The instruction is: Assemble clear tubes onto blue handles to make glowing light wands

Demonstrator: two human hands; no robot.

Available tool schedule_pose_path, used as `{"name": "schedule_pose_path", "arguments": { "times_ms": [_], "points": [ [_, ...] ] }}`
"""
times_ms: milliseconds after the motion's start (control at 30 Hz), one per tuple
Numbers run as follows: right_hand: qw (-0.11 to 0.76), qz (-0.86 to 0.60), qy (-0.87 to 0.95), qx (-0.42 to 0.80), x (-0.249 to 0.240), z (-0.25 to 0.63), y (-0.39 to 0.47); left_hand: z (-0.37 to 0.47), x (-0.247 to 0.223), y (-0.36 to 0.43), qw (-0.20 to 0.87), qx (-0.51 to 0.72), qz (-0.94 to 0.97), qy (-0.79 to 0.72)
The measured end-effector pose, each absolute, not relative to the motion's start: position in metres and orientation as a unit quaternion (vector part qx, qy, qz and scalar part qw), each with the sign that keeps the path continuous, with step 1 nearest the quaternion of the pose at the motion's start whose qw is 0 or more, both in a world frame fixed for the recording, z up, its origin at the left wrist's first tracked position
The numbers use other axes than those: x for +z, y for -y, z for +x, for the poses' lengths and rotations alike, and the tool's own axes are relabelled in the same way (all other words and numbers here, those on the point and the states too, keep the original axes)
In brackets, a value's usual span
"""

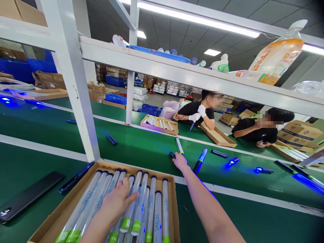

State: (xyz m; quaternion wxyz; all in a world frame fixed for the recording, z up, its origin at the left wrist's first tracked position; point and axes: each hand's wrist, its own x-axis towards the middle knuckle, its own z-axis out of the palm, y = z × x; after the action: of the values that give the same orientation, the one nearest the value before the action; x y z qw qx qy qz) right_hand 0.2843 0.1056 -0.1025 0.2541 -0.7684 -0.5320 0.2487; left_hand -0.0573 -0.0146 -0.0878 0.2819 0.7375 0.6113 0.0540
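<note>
My left hand (117, 200) lies on several clear plastic tubes (151, 195) with dark top caps and green lower ends, lined up in a shallow cardboard box (177, 216). Its thumb is spread from the fingers; the fingertips are partly hidden among the tubes. Across the green belt (141, 152) reaches my right hand (180, 162), its fingers closed around a small dark flashlight (172, 155) with a faint blue glow at its tip. Just beyond that hand is another clear tube (179, 144), its near end beside my fingers. A blue-lit tube (201, 160) lies to the right.
Lit flashlights (233, 162) and a dark one (219, 154) lie on the belt. A black flat case (30, 195) is left of the box. A white post (73, 87) and overhead shelf (177, 71) frame the space. Two co-workers (194, 111) sit opposite, near another box (159, 125).
</note>
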Motion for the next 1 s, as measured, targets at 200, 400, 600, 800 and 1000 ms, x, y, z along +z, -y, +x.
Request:
{"name": "schedule_pose_path", "arguments": {
  "times_ms": [200,400,600,800,1000],
  "points": [
    [0.42,-0.65,0.494,0.395,-0.077,0.275,-0.027,-0.071,-0.099,0.018,0.389,0.191,0.693,-0.577],
    [0.516,-0.449,0.416,0.6,-0.053,0.233,0.11,-0.039,-0.039,0.035,0.576,0.463,0.423,-0.524],
    [0.543,-0.333,0.307,0.707,-0.048,0.183,0.196,0.026,0.017,0.045,0.74,0.572,0.088,-0.343],
    [0.557,-0.271,0.211,0.756,-0.052,0.162,0.23,0.043,0.01,0.055,0.726,0.595,0.074,-0.337],
    [0.504,-0.403,0.194,0.739,-0.059,0.149,0.24,0.045,0.006,0.062,0.717,0.62,0.077,-0.309]
  ]
}}
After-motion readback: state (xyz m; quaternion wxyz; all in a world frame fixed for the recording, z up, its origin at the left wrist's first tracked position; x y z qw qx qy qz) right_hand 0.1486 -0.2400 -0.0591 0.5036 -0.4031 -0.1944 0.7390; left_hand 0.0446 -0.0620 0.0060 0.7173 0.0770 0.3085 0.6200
